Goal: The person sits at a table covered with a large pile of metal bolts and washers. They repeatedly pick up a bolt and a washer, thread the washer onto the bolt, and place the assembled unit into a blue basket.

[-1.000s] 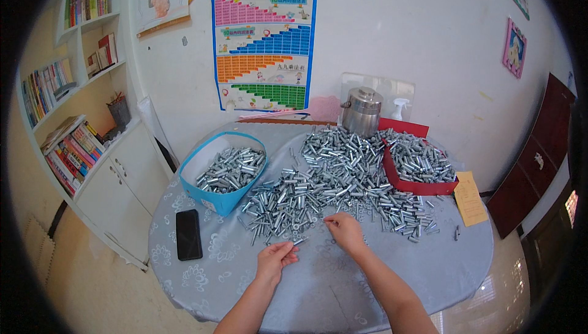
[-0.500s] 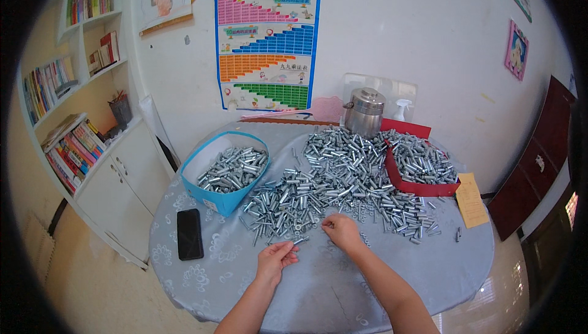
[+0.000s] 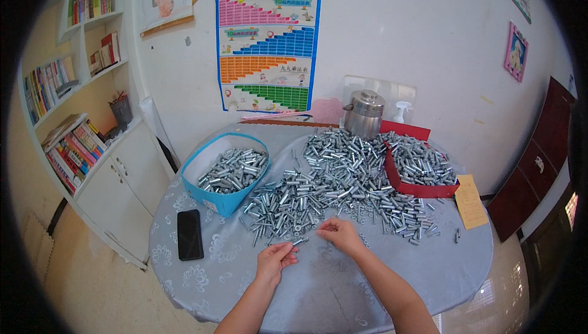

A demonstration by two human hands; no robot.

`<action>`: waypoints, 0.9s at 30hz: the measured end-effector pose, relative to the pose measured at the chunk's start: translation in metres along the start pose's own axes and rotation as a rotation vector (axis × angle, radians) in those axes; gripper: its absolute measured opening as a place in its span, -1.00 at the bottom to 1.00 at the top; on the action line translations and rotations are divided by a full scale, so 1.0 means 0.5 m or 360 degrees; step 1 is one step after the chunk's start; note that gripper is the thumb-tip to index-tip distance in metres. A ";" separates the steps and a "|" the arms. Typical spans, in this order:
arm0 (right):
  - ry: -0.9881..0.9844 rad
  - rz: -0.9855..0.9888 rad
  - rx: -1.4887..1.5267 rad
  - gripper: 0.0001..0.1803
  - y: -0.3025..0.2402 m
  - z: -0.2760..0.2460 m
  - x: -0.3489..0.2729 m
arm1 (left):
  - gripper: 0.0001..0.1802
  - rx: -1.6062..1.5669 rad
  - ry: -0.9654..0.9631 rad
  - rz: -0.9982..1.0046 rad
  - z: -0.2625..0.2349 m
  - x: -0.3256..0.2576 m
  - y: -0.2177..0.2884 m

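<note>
A silvery metal bolt (image 3: pixel 300 241) is pinched between the thumb and fingers of my left hand (image 3: pixel 273 260), its end pointing right. To the right of it, my right hand (image 3: pixel 340 235) has its fingertips pressed together near the bolt's tip. Whatever lies between those fingertips is too small to make out. Just beyond both hands spreads a big heap of similar silvery bolts (image 3: pixel 334 175). Small ring-shaped metal pieces (image 3: pixel 362 213) lie at the heap's near edge, close to my right hand.
On the left stands a blue box (image 3: pixel 222 202) of bolts, with a black phone (image 3: pixel 190 235) nearer me. A red box (image 3: pixel 422 188) of bolts, a yellow paper (image 3: pixel 471 202) and a loose bolt (image 3: pixel 457 235) are at right. Behind the heap are a steel pot (image 3: pixel 365 116) and a spray bottle (image 3: pixel 401 111).
My right hand has shifted slightly left and nearer to me, toward the bolt. The left hand stays almost still, holding the same bolt.
</note>
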State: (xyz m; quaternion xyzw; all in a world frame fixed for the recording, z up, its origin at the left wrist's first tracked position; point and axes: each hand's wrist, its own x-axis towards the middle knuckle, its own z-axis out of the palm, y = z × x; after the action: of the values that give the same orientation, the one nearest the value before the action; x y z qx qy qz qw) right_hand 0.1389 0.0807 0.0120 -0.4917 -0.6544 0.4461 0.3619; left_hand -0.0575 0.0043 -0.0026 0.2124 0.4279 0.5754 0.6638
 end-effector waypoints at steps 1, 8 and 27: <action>-0.0088 0.0029 0.0145 -0.85 -0.007 0.002 -0.004 | -0.79 -0.0008 -0.0002 0.0000 -0.001 -0.001 -0.002; -0.0334 0.0195 0.0557 -0.84 -0.008 0.016 -0.011 | -0.79 -0.0001 -0.0045 -0.0027 -0.002 0.001 -0.003; -0.0255 0.0213 0.0506 -0.79 -0.017 0.038 -0.026 | -0.79 -0.0057 -0.0083 -0.0113 -0.008 0.004 -0.006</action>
State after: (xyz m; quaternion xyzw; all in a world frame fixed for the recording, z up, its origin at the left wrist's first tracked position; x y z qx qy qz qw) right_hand 0.1222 0.0629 0.0130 -0.4336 -0.5683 0.6046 0.3514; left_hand -0.0589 0.0047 -0.0077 0.2001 0.4073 0.5533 0.6985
